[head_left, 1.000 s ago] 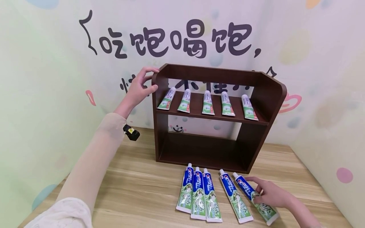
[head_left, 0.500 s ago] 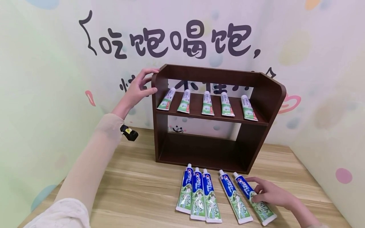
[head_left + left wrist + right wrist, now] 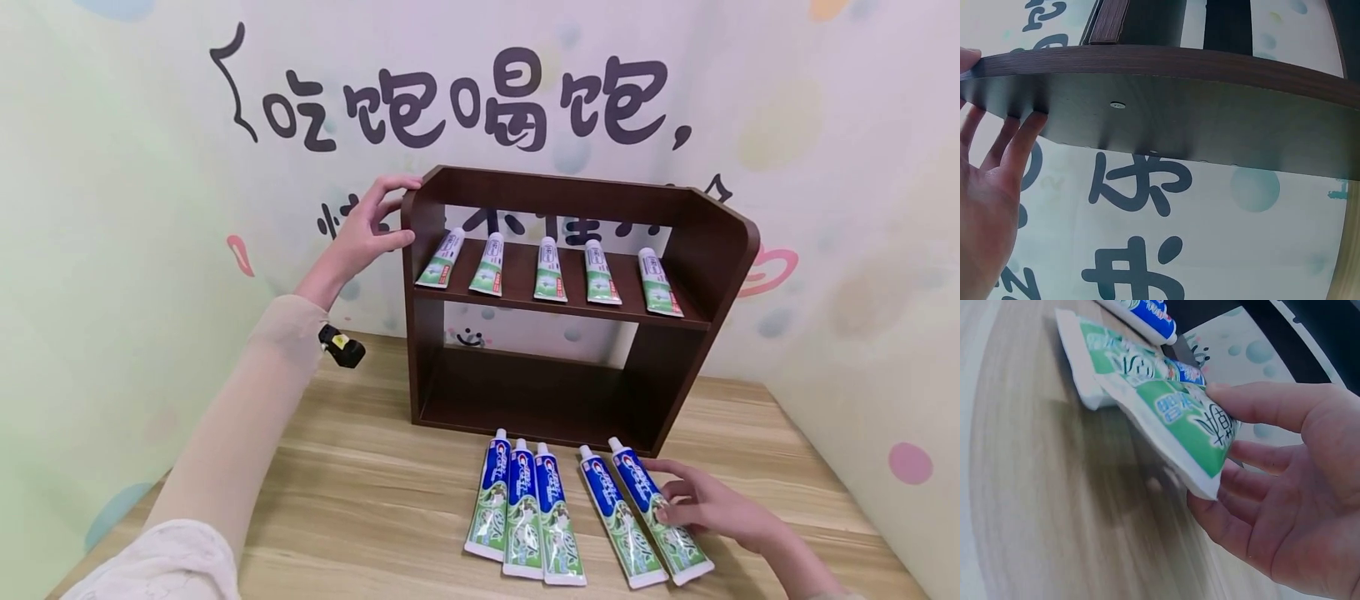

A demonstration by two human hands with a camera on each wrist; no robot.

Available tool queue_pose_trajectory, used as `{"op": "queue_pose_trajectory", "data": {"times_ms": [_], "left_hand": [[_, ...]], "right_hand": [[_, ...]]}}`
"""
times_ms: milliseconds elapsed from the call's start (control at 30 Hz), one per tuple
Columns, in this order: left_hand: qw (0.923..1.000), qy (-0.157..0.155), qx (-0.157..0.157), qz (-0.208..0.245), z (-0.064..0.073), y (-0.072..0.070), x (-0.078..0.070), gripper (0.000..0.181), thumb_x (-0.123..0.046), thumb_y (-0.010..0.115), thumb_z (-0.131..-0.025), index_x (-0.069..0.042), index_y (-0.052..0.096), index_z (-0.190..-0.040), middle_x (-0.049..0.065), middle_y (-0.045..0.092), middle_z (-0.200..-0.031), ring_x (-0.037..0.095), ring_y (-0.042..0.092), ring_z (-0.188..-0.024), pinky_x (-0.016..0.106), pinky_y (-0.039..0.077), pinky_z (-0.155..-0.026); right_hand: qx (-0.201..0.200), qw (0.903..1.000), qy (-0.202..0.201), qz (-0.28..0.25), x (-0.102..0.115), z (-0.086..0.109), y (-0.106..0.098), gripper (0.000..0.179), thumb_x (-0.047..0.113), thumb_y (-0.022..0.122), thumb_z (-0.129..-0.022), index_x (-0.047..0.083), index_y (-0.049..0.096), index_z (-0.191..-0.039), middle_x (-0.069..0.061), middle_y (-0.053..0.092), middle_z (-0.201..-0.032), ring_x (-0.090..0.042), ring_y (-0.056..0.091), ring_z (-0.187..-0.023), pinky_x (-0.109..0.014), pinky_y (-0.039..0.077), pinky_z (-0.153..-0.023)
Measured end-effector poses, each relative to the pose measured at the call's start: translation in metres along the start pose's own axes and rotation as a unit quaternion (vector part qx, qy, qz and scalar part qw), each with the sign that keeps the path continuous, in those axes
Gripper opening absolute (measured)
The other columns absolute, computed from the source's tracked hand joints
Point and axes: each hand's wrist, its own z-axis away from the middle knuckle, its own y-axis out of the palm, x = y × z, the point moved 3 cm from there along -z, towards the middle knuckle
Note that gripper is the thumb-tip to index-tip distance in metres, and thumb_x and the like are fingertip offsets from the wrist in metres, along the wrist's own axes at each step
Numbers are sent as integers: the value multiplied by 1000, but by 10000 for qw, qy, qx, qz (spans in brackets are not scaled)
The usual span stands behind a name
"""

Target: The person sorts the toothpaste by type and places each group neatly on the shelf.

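Observation:
My right hand [image 3: 705, 504] pinches the rightmost blue-and-green toothpaste tube [image 3: 647, 492], thumb on one side and fingers on the other. In the right wrist view, that tube's flat end [image 3: 1175, 425] appears raised above the tabletop. Close along its left lies another such tube [image 3: 611, 508]. Further left, three matching tubes [image 3: 557, 517] lie side by side, caps toward the shelf. My left hand [image 3: 367, 229] holds the upper left side of the dark brown shelf [image 3: 558, 310]; in the left wrist view, fingertips [image 3: 1036, 122] touch the side panel's outer face.
On the shelf's upper level stands a row of several smaller white-and-green tubes [image 3: 551, 268], leaning back. The lower board [image 3: 525, 392] is bare. The wooden table [image 3: 360, 483] meets a printed wall [image 3: 150, 250] behind and at both sides.
The rightmost tube has shifted left and a little toward the shelf with my right hand, ending up nearly parallel to its neighbour. My left hand has stayed at the shelf side.

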Motion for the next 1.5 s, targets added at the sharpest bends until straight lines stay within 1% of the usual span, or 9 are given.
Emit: {"op": "queue_pose_trajectory", "data": {"times_ms": [133,267,467,700,967,1067,1133,1333,1500], "left_hand": [[10000,-17,-25,-48,0,1,0,57,2,62,-86,-12,46,-139,3,40,-154,35,44,-137,22,54,-86],[9999,-81,-79,-85,0,2,-1,56,1,64,-86,-12,47,-138,2,41,-154,34,45,-137,21,54,-85],[9997,-149,-148,-147,1,3,0,56,-1,63,-86,-12,47,-138,1,40,-155,34,44,-138,22,54,-85],[9996,-140,-192,-139,0,5,1,56,1,62,-86,-8,45,-138,5,39,-156,36,43,-139,22,54,-85],[9998,-110,-146,-110,6,14,-20,54,1,59,-86,-2,43,-137,11,38,-156,40,43,-138,20,54,-84],[9998,-89,-152,-125,7,15,-21,54,2,59,-86,0,42,-137,12,38,-155,41,43,-138,19,54,-84],[9998,-65,-160,-139,6,15,-19,54,2,59,-86,-1,42,-137,12,38,-156,41,43,-138,20,54,-84],[9995,17,-299,-124,1,8,0,55,0,60,-85,-7,46,-137,6,40,-155,37,45,-137,21,55,-82],[9993,45,-381,-46,1,6,2,55,-1,60,-84,-11,49,-136,3,42,-154,36,47,-135,21,56,-80]], "right_hand": [[-53,9998,-103,-162,5,-4,2,77,19,63,-93,-7,20,-151,-11,61,-110,-15,64,-95,-32,58,-73],[-215,9996,-152,-117,12,-11,3,75,20,63,-93,-9,22,-150,-12,61,-111,-15,65,-90,-32,56,-68],[-481,9988,-34,-66,27,-28,4,76,26,64,-92,-4,26,-150,-15,60,-117,-19,63,-94,-35,57,-71],[-600,9979,-180,-188,46,-53,10,77,26,66,-91,-4,26,-151,-14,60,-112,-21,61,-93,-37,56,-70],[-937,9951,-248,-177,61,-81,13,77,29,69,-91,1,30,-150,-14,59,-111,-19,60,-89,-34,56,-70],[-975,9947,-237,-229,67,-90,14,76,28,70,-90,1,31,-150,-13,60,-111,-19,61,-89,-34,57,-72],[-997,9944,-204,-296,71,-97,15,76,28,70,-90,3,31,-150,-13,60,-111,-18,61,-89,-33,57,-73],[-1081,9934,-217,-325,83,-117,18,77,30,69,-91,4,30,-151,-16,61,-115,-17,63,-88,-35,59,-76],[-1184,9923,-201,-308,88,-127,21,77,31,70,-90,5,31,-151,-18,61,-119,-18,64,-91,-39,60,-80]]}}
